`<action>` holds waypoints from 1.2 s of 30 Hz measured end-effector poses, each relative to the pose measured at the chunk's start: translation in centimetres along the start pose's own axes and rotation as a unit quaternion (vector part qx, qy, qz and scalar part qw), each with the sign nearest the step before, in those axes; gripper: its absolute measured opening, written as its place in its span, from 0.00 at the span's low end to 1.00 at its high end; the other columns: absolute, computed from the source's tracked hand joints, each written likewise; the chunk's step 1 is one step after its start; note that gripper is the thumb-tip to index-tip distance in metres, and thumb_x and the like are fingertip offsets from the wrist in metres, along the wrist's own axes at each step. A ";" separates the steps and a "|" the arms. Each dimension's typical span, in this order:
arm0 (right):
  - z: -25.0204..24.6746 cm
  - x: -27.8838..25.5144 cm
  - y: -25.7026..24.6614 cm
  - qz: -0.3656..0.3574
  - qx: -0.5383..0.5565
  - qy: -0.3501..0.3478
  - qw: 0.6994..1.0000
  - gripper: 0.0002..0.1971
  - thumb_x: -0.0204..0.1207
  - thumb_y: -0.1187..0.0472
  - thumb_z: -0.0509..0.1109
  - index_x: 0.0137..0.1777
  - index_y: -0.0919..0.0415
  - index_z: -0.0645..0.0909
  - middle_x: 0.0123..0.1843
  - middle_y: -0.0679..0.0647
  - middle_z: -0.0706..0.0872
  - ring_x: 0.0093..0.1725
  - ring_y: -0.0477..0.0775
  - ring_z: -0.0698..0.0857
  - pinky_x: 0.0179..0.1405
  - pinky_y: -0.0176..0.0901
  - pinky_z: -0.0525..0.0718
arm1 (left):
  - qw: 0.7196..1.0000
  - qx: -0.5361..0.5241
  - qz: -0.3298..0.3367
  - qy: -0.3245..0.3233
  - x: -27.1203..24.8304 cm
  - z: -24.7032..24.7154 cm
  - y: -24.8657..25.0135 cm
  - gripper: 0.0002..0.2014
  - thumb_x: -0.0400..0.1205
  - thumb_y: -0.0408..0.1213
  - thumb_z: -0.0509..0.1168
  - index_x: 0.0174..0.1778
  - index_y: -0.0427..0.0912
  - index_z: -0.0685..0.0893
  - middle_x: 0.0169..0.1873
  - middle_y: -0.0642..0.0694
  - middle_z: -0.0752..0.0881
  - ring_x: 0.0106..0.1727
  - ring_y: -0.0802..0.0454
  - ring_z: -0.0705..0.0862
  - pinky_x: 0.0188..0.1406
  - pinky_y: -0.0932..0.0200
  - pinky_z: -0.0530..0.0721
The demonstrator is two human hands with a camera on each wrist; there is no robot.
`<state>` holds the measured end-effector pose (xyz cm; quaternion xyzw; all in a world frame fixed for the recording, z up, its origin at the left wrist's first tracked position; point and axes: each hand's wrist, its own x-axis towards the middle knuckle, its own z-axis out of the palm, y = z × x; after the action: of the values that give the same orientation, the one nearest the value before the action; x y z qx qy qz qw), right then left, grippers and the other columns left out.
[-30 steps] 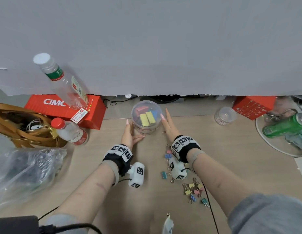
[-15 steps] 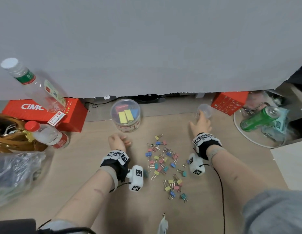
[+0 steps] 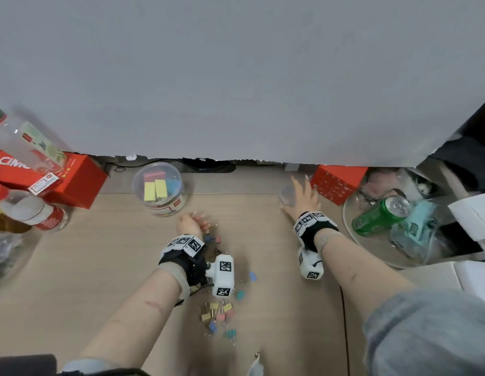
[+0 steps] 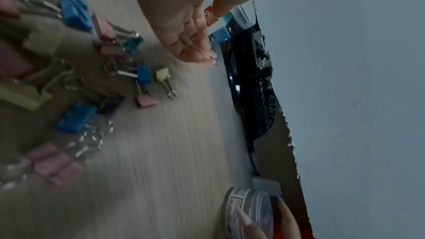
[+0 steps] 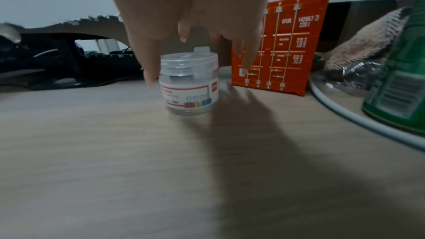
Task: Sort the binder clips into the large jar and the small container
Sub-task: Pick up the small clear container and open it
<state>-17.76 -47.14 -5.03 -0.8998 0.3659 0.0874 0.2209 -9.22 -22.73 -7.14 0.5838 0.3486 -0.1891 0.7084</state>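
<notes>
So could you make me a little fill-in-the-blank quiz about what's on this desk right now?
1. The right hand reaches over the small container, whose lid is ____.
2. The loose binder clips lie on the ____.
3. The large jar stands to the ____ of the small container.

Missing words: closed; desk; left

Light is soft and even in the head view, which bows strongly at its edges and smears the bottle (image 3: 32, 147) at far left. The left wrist view is dim and motion-blurred, the nearest clips (image 4: 52, 163) out of focus. In the right wrist view the hand (image 5: 190, 6) casts a broad soft shadow toward the camera across the table (image 5: 92, 152), and the jar (image 5: 189, 83) is only slightly blurred.
</notes>
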 end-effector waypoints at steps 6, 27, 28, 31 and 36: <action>-0.4 1.2 0.4 -0.053 -0.019 -0.069 0.996 0.37 0.74 0.49 0.70 0.79 0.46 0.56 0.81 0.61 0.54 0.75 0.71 0.66 0.73 0.61 0.70 | 1.000 -0.014 -0.006 -0.023 -2.4 3.1 -1.6 0.17 0.86 0.32 0.40 0.35 0.42 0.70 0.32 0.44 0.77 0.08 0.60 0.76 0.07 0.73 0.72; -1.1 -5.6 -2.9 -0.315 0.137 -0.167 0.924 0.26 0.81 0.47 0.59 0.78 0.52 0.63 0.75 0.57 0.68 0.76 0.56 0.65 0.72 0.50 0.69 | 0.949 0.181 -0.136 -0.218 -8.2 5.4 -2.9 0.37 0.83 0.62 0.35 0.44 0.34 0.79 0.18 0.40 0.86 0.11 0.51 0.80 0.06 0.75 0.66; -1.3 -5.6 -2.7 -0.314 0.149 -0.177 0.921 0.25 0.82 0.48 0.59 0.78 0.51 0.63 0.74 0.58 0.69 0.75 0.57 0.67 0.68 0.48 0.71 | 0.950 0.179 -0.137 -0.215 -8.3 5.3 -3.0 0.37 0.83 0.62 0.36 0.45 0.34 0.80 0.19 0.40 0.87 0.13 0.50 0.82 0.06 0.74 0.68; -1.1 -5.5 -1.4 -0.319 0.229 -0.170 0.904 0.23 0.83 0.51 0.57 0.78 0.48 0.65 0.69 0.60 0.74 0.69 0.57 0.74 0.61 0.40 0.71 | 0.944 0.179 -0.153 -0.231 -8.4 5.4 -3.4 0.38 0.82 0.65 0.38 0.47 0.35 0.81 0.25 0.38 0.89 0.15 0.50 0.83 0.06 0.72 0.70; 0.4 -5.2 0.5 -0.209 0.347 -0.116 0.907 0.20 0.84 0.48 0.54 0.76 0.44 0.68 0.62 0.55 0.83 0.53 0.52 0.86 0.65 0.46 0.80 | 0.943 0.116 -0.184 -0.252 -8.5 5.3 -4.8 0.38 0.80 0.67 0.42 0.59 0.35 0.79 0.32 0.34 0.90 0.21 0.46 0.86 0.11 0.67 0.79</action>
<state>-21.86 -44.07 -3.87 -0.8055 0.1480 0.0102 0.5737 -16.79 -30.21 -4.00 0.5205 0.2362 -0.4961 0.6535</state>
